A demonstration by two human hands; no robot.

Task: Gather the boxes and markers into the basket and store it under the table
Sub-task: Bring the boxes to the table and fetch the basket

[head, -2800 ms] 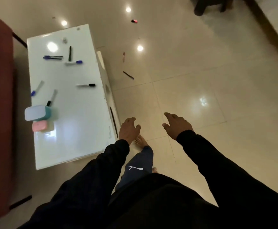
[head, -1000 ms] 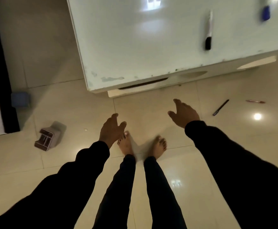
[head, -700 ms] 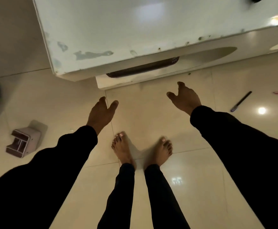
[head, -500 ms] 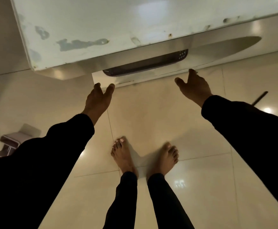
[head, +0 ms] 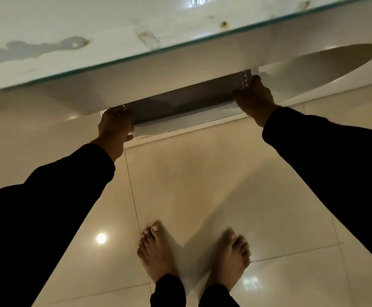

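A dark perforated basket (head: 180, 100) sits under the white table (head: 114, 21), showing through the gap below the table's side panel. My left hand (head: 114, 127) grips the basket's left end with its fingers curled over the rim. My right hand (head: 254, 97) grips the right end the same way. Most of the basket is hidden beneath the table. No boxes or markers are in view.
The table's side panel (head: 202, 69) with an oval cut-out (head: 324, 60) hangs just above my hands. My bare feet (head: 193, 251) stand on glossy beige floor tiles a short way back from the table.
I bent lower and both hands reached forward from open air to the table's underside, where they took hold of the two ends of the basket.
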